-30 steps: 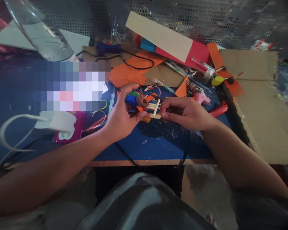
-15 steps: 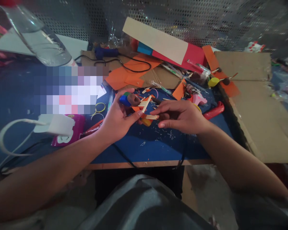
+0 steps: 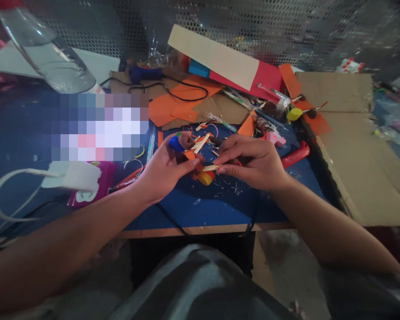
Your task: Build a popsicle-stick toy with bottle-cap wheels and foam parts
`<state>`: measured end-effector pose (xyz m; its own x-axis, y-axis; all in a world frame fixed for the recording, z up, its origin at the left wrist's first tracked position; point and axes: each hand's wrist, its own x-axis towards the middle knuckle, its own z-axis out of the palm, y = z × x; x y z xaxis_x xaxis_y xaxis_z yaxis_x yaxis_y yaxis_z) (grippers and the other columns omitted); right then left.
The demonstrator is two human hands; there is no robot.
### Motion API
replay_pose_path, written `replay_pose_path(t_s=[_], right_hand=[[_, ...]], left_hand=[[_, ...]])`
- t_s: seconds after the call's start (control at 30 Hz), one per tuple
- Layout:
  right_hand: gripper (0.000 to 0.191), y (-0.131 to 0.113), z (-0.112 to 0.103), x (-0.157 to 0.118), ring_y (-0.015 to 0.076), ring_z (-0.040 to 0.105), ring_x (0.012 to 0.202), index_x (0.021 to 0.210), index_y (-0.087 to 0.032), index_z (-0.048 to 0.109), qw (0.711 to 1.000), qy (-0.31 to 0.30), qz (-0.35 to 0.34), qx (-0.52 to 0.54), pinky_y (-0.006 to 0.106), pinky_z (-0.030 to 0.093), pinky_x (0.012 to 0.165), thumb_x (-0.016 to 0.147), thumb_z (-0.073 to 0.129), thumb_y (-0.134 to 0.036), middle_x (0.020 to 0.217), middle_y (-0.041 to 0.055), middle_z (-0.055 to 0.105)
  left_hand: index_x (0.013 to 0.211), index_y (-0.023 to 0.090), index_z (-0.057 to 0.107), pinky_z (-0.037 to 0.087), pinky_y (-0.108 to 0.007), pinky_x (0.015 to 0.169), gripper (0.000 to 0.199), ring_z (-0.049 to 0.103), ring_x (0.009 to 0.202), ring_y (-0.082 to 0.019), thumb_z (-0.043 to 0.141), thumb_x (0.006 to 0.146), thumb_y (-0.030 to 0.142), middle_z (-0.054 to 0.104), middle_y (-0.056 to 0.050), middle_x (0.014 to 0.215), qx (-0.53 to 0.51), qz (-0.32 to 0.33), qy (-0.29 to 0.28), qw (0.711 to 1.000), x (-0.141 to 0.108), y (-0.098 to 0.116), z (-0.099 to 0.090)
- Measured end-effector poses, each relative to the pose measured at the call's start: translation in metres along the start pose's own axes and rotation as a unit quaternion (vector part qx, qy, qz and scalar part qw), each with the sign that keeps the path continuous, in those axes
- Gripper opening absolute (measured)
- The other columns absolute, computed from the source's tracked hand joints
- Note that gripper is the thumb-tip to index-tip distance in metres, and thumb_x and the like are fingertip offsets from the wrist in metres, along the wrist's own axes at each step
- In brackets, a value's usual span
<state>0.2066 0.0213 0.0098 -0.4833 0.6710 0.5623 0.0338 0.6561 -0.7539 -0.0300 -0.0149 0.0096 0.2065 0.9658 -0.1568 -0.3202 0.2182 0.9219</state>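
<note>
My left hand (image 3: 163, 171) is closed round a small handmade model of pale wooden sticks (image 3: 202, 144) and orange paper (image 3: 190, 154). A blue round part (image 3: 176, 143) with a brown end sits by its forefinger, and a yellow rounded piece (image 3: 206, 178) shows at the underside. The thumb presses on the model's near side. My right hand (image 3: 256, 162) pinches the right end of a short bundle of sticks (image 3: 209, 168) low on the model, between thumb and forefinger. Both palms hide part of what is held.
Orange paper sheets (image 3: 173, 100), a blue-handled tool (image 3: 146, 73) with a black cord and a red-handled item (image 3: 296, 154) lie around. Cardboard (image 3: 363, 169) covers the right side. At left stand a water bottle (image 3: 53, 58) and a white plug (image 3: 71, 175). Scraps litter the blue tabletop (image 3: 186, 209).
My right hand has moved slightly left, and its fingers have closed on the end of the lower sticks. The model has turned a little in my left hand, showing more of the yellow piece.
</note>
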Motion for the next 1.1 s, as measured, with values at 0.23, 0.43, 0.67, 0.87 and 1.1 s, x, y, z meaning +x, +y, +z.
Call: replay_pose_path(t_s=[0.23,0.43,0.67,0.87,1.1], right_hand=[[0.016,-0.0011,0.0015,0.0007,0.0061,0.056,0.059,0.093,-0.022,0.088,0.999,0.019,0.023,0.024,0.023,0.047,0.054,0.081,0.098,-0.025,0.090,0.0037,0.077],[0.033,0.0002,0.0041,0.0013,0.0104,0.063,0.067,0.112,-0.026,0.089,0.999,-0.006,0.010,0.045,0.027,0.055,0.063,0.081,0.098,-0.032,0.088,0.0032,0.077],[0.022,0.0008,0.0068,-0.0005,0.0095,0.068,0.072,0.103,-0.028,0.091,0.999,0.002,-0.001,0.045,0.025,0.057,0.066,0.083,0.097,-0.022,0.090,0.0023,0.077],[0.014,-0.0032,0.0075,-0.0008,0.0134,0.069,0.074,0.089,-0.029,0.090,0.998,0.055,0.016,0.028,0.030,0.060,0.068,0.078,0.100,-0.026,0.086,0.0024,0.076],[0.016,-0.0077,0.0076,0.0004,0.0142,0.064,0.070,0.079,-0.028,0.088,0.992,0.120,0.026,0.002,0.030,0.051,0.057,0.077,0.101,-0.037,0.081,0.0031,0.075]], left_hand=[[0.118,0.021,0.056,0.057,-0.025,0.060,0.059,0.072,0.079,-0.016,0.096,0.074,0.017,0.075,0.001,0.092,-0.005,-0.004,-0.010,1.000,0.0006,0.0030,0.0025],[0.117,0.021,0.057,0.057,-0.024,0.061,0.062,0.071,0.076,-0.015,0.098,0.071,0.017,0.075,0.002,0.088,-0.007,-0.023,0.003,1.000,0.0000,0.0054,0.0053],[0.121,0.020,0.060,0.057,-0.024,0.061,0.058,0.073,0.076,-0.017,0.095,0.075,0.016,0.076,-0.001,0.089,0.006,-0.043,0.004,0.999,0.0004,0.0027,0.0043],[0.123,0.019,0.059,0.057,-0.023,0.059,0.057,0.073,0.075,-0.016,0.091,0.075,0.013,0.077,-0.001,0.089,0.015,-0.044,0.011,0.999,-0.0003,0.0031,0.0054],[0.127,0.017,0.061,0.057,-0.022,0.056,0.059,0.076,0.069,-0.017,0.088,0.076,0.005,0.079,-0.001,0.082,-0.023,-0.077,0.032,0.996,-0.0020,0.0082,0.0087]])
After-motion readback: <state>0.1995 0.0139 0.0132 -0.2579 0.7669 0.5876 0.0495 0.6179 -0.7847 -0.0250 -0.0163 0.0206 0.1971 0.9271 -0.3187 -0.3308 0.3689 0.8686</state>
